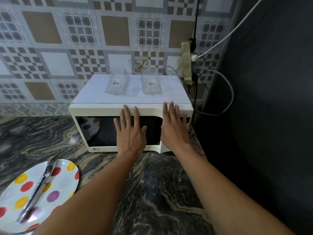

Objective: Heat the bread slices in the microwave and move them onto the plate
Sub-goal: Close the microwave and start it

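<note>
At the centre of the frame we see the white microwave (94, 110) with its door closed. Its window is dark, so we cannot tell where the bread slices are. A dotted plate shape shows in the left of the glass, and we cannot say whether it is a reflection or lies inside. The left grip (131, 133) lies flat on the door window, fingers straight and spread, holding nothing. The right grip (174, 129) lies flat just beside it on the panel side, fingertips reaching the top edge, also holding nothing. Two clear plastic packets, the left packet (116, 83) and the right packet (151, 83), lie on the microwave's top, each with a barcode label. At lower left the dotted plate (66, 182) sits on the marbled tabletop (160, 184) and carries a blurred metal utensil (40, 184) lying across it. At upper right a power strip (186, 65) hangs on the tiled wall (50, 48), with a white cable (228, 31) running to it past a dark panel (271, 99).
</note>
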`<state>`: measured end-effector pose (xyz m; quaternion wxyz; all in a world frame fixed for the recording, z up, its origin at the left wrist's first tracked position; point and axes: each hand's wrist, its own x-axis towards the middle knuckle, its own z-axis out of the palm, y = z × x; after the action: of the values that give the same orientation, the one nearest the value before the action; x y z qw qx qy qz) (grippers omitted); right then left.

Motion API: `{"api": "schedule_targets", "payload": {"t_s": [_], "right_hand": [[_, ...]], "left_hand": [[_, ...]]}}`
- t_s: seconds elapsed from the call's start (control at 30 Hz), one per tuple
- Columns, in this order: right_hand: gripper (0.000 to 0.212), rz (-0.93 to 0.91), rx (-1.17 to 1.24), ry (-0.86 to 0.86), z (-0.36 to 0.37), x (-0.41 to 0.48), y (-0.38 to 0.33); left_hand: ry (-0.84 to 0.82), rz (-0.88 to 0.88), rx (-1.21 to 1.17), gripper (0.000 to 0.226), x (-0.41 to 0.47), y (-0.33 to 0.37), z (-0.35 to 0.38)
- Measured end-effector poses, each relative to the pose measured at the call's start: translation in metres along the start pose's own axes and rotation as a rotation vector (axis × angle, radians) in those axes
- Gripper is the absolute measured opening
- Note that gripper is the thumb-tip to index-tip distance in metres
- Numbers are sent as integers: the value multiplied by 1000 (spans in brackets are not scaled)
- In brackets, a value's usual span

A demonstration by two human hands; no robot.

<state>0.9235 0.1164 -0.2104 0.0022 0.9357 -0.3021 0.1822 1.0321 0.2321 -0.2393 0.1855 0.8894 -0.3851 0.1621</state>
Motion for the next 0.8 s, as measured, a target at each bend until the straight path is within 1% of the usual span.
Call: {"api": "schedule_targets", "payload": {"t_s": [0.07,0.13,0.23,0.33,0.43,0.53,0.67,0.8], "right_hand": [[85,33,12,53,6,-9,15],[87,85,69,103,16,-18,29],[94,207,257,151,36,-30,48],[94,342,471,128,57,-36,67],[83,410,502,47,74,-36,76],[76,414,511,61,86,-32,77],[67,437,528,169,98,-27,76],[65,441,516,202,102,-25,75]], "left_hand": [[-42,-28,-57,72,-22,8,19],[-140,-38,-76,71,-46,13,43],[-295,-29,-105,70,-79,17,80],[-429,-54,-134,68,-94,21,112],[-529,-70,-62,68,-103,19,134],[-515,-53,8,69,-114,18,145],[-467,-58,4,70,-116,16,149],[-459,-67,5,72,-116,16,150]]}}
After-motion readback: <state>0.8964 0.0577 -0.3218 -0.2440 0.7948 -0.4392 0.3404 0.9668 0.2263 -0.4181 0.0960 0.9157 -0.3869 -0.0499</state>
